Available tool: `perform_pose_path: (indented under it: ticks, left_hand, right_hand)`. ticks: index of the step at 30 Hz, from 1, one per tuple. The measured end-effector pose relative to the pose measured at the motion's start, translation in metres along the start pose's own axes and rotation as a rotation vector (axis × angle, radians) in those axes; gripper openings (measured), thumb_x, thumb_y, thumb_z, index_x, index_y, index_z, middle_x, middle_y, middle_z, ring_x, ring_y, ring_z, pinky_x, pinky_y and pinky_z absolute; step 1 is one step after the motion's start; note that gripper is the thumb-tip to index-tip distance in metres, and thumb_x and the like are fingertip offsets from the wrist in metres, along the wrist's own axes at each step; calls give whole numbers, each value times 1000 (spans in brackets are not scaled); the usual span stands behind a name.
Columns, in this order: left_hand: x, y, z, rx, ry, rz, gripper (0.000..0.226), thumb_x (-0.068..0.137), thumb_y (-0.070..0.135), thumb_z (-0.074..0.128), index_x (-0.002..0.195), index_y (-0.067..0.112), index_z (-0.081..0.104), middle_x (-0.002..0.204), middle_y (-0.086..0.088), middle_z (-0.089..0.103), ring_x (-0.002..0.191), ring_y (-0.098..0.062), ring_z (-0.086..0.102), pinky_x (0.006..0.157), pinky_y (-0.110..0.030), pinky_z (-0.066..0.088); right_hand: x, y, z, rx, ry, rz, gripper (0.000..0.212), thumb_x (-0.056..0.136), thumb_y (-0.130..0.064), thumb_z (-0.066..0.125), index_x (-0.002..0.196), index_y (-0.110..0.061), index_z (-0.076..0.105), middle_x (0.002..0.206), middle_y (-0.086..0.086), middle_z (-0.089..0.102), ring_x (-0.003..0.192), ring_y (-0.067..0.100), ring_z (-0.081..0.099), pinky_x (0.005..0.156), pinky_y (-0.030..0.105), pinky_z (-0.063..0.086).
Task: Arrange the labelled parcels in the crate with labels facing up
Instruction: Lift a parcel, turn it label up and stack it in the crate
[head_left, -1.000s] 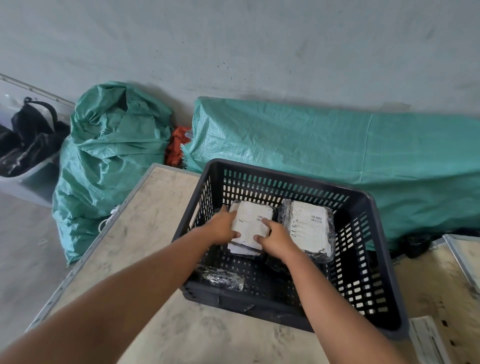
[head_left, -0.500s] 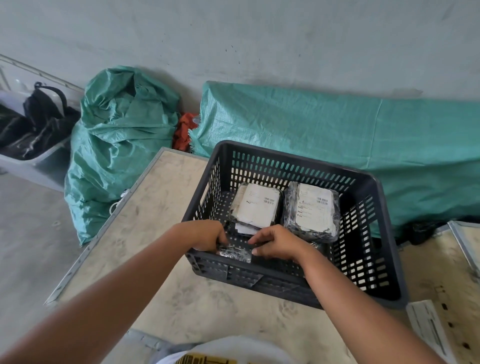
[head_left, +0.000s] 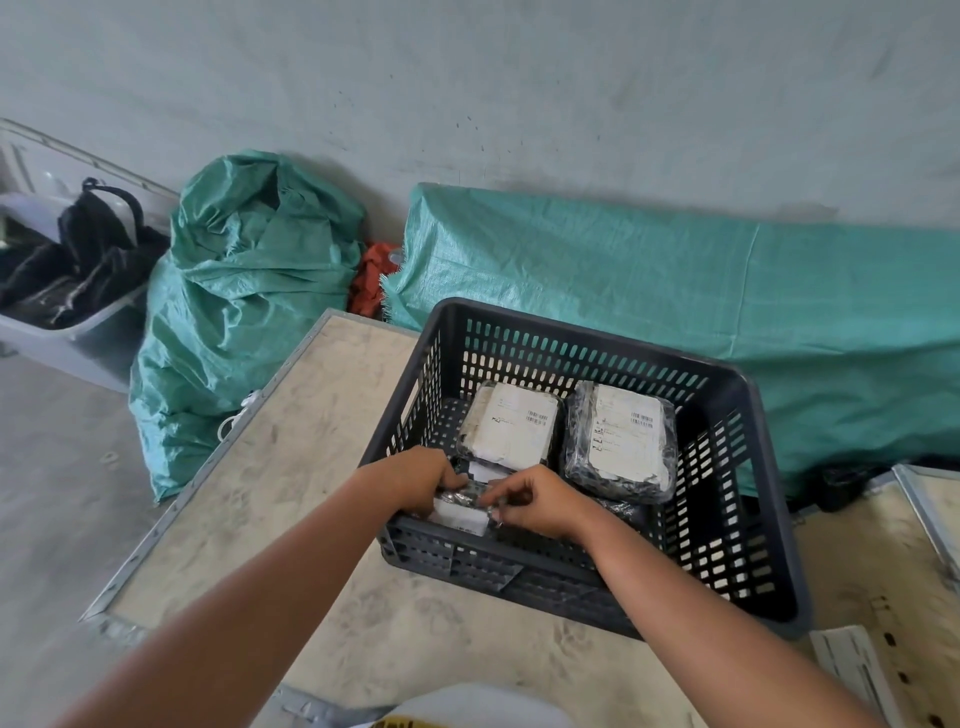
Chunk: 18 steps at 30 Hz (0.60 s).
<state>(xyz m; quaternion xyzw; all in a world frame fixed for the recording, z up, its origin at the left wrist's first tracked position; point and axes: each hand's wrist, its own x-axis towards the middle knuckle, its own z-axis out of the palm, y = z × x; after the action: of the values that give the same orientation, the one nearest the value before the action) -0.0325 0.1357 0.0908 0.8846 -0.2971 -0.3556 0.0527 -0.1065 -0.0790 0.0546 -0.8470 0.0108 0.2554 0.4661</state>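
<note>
A dark perforated crate (head_left: 737, 582) stands on a wooden table (head_left: 322, 426). Two wrapped parcels lie at its far side with white labels up: one on the left (head_left: 511, 428), one on the right (head_left: 623, 441). At the crate's near left corner, my left hand (head_left: 415, 480) and my right hand (head_left: 535, 499) both grip a small parcel (head_left: 462, 506) in shiny dark wrap, a white label showing on its lower face. Another dark parcel (head_left: 621, 506) lies partly hidden behind my right wrist.
A stuffed green woven sack (head_left: 244, 291) leans by the table's left. A long green-covered bundle (head_left: 727, 291) runs along the wall behind the crate. A grey bin with black bags (head_left: 67, 291) stands at far left. White paper (head_left: 852, 670) lies on the table at right.
Both hands left the far left parcel and came back to the crate's near left corner, where they took hold of the small dark parcel and lifted it.
</note>
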Motion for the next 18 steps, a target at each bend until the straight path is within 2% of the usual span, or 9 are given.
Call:
perform_pose_path:
  ticks: [3,7,9,11,13,15,18]
  left_hand:
    - [7,1,4,-18,32,-27,78,86,0,75,153,30,45,155,-8,48,137,-26,50,111,-31,40]
    - [11,0,4,-59,46,-50,80,86,3,77,154,28,43,158,-8,45,139,-25,48,114,-33,39]
    - [12,1,4,-88,86,-46,80,87,6,77,155,25,41,157,-7,46,140,-25,47,115,-34,38]
    - [11,1,3,-146,182,-19,76,87,9,77,155,18,42,157,-6,46,142,-24,45,117,-33,34]
    - [10,1,2,-243,300,12,71,88,9,77,152,15,47,160,-5,43,144,-24,41,119,-33,31]
    - [7,1,2,-322,411,60,69,89,9,76,151,21,49,166,-5,30,149,-25,34,121,-36,29]
    - [1,1,2,-422,614,173,79,91,11,75,154,41,39,171,-1,5,153,-20,17,119,-40,30]
  right_hand:
    - [3,-4,1,-109,-28,-6,38,77,-24,89,113,-33,79,138,-6,65,126,9,55,111,32,43]
    - [9,-6,4,-159,50,-14,28,84,-16,84,105,-34,82,125,-3,70,113,16,63,94,29,49]
    - [7,-7,1,-137,91,-27,26,88,-16,79,105,-36,81,124,-7,70,109,12,64,93,29,50]
    - [2,-8,-4,-87,138,-45,26,90,-17,76,107,-37,80,119,-17,70,105,1,63,93,27,49]
    - [-4,-9,-13,-46,188,-56,27,92,-19,74,107,-42,78,119,-21,70,110,0,62,98,28,46]
    - [-11,-11,-22,-12,244,-62,31,94,-21,72,105,-50,76,122,-23,68,119,4,58,103,30,42]
    - [-22,-18,-40,59,344,-71,32,93,-26,73,99,-57,74,115,-33,63,114,2,58,99,31,47]
